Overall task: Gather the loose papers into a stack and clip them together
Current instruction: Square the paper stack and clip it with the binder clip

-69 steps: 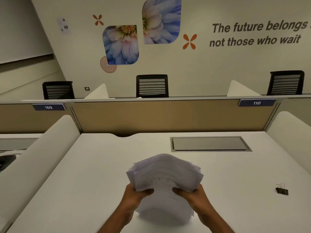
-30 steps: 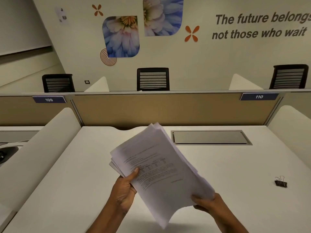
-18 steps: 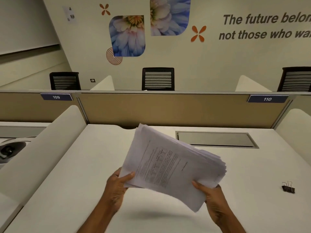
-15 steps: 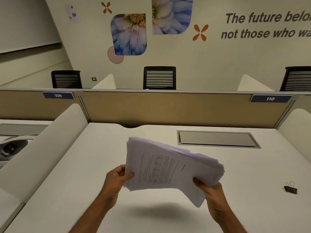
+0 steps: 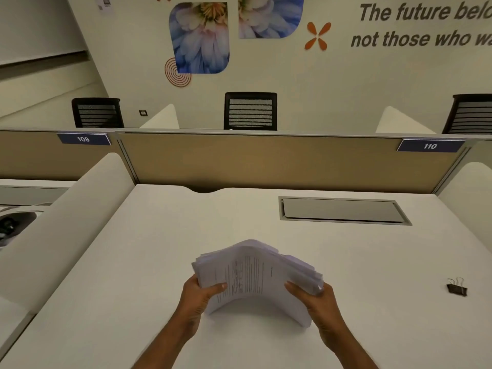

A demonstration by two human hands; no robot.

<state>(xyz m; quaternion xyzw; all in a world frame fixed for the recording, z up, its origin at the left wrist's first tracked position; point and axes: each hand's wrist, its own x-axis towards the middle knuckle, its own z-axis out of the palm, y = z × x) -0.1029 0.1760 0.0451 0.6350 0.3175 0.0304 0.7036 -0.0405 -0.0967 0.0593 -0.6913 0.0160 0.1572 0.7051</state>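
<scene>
In the head view, a thick stack of papers point(image 5: 255, 275) is held over the near middle of the white bench point(image 5: 149, 249). The left hand point(image 5: 198, 294) is clamped on the stack's left edge, thumb laid over the printed top sheet. The right hand point(image 5: 315, 299) is clamped on the right edge. The stack is bowed upward in the middle, its lower corners close to the bench surface; contact cannot be told. A black binder clip point(image 5: 456, 287) lies on the bench well apart to the right. A grey hatch point(image 5: 343, 210) is set into the bench beyond.
</scene>
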